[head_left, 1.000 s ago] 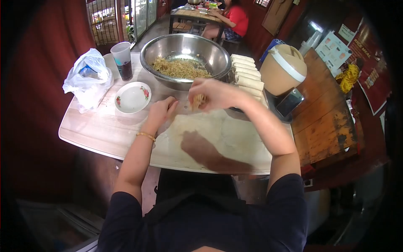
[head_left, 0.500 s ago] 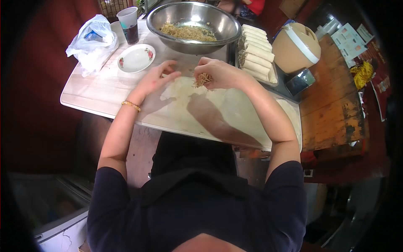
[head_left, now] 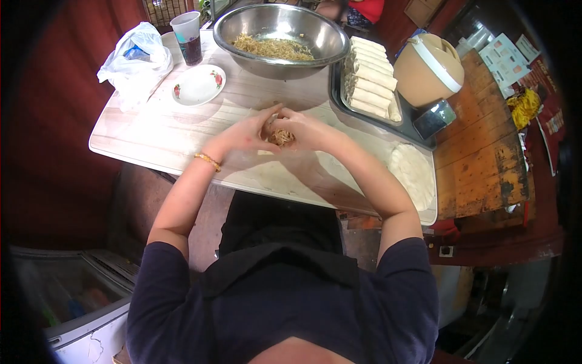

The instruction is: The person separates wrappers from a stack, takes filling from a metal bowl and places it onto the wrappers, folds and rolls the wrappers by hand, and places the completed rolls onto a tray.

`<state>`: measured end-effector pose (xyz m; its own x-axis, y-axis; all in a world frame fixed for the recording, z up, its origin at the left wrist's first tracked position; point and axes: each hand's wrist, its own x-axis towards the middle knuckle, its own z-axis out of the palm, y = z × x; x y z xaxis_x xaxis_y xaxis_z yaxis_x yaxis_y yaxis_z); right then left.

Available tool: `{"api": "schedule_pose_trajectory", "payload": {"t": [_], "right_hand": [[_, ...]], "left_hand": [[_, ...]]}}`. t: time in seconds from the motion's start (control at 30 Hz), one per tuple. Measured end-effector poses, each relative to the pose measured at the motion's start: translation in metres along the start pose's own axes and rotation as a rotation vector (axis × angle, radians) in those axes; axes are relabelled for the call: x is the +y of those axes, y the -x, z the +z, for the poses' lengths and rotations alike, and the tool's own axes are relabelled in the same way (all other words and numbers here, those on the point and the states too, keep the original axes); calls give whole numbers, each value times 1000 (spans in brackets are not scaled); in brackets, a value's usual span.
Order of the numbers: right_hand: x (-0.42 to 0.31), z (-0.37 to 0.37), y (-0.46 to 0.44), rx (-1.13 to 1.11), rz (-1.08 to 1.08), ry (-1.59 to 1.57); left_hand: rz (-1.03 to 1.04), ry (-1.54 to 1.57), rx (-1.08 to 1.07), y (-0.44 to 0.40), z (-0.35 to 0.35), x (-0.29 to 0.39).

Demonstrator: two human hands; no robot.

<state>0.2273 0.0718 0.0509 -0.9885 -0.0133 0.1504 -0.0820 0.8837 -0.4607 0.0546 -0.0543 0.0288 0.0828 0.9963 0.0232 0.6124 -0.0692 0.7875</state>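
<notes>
Over the middle of the table's near side, my right hand [head_left: 307, 131] is closed on a clump of brownish noodle filling [head_left: 281, 138]. My left hand [head_left: 247, 133], with a yellow bead bracelet at its wrist, curls against the clump from the other side. The fingertips of both hands meet above it. A pale, thin sheet appears to lie beneath, though the hands and their shadow hide most of it. Beyond them stands a large steel bowl [head_left: 282, 68] with more of the noodle filling inside.
Several pale rolls [head_left: 371, 82] lie in a tray at the right, beside a tan jug [head_left: 427, 64] and a dark phone-like object [head_left: 433, 118]. Round white wrappers [head_left: 412, 176] lie at the right edge. A flowered plate [head_left: 199, 85], cup [head_left: 189, 45] and plastic bag [head_left: 136, 64] sit left.
My right hand has come down and slightly left with the noodle filling. My left hand has moved right, from spread fingers to curling around the clump. More of the white wrappers shows at the right.
</notes>
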Motion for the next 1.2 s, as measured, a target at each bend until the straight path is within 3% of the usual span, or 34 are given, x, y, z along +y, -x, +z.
{"api": "schedule_pose_trajectory", "payload": {"t": [0.03, 0.1, 0.43, 0.6, 0.83, 0.9, 1.1, 1.2], "right_hand": [[-2, -2, 2, 0, 0, 0], [-5, -8, 6, 68, 29, -79], [26, 1, 31, 188, 70, 43], [34, 1, 37, 186, 74, -3], [19, -3, 46, 241, 127, -45], [29, 10, 47, 333, 72, 85], [43, 28, 48, 313, 118, 80], [35, 24, 47, 359, 64, 134]], "left_hand": [[0, 0, 0, -3, 3, -4], [189, -3, 98, -9, 12, -10], [211, -66, 138, -16, 19, -8], [69, -24, 34, -13, 12, -5], [121, 31, 92, -10, 21, -6], [335, -180, 268, -13, 30, -1], [62, -203, 180, -18, 33, 9], [148, -203, 256, -16, 34, -1]]}}
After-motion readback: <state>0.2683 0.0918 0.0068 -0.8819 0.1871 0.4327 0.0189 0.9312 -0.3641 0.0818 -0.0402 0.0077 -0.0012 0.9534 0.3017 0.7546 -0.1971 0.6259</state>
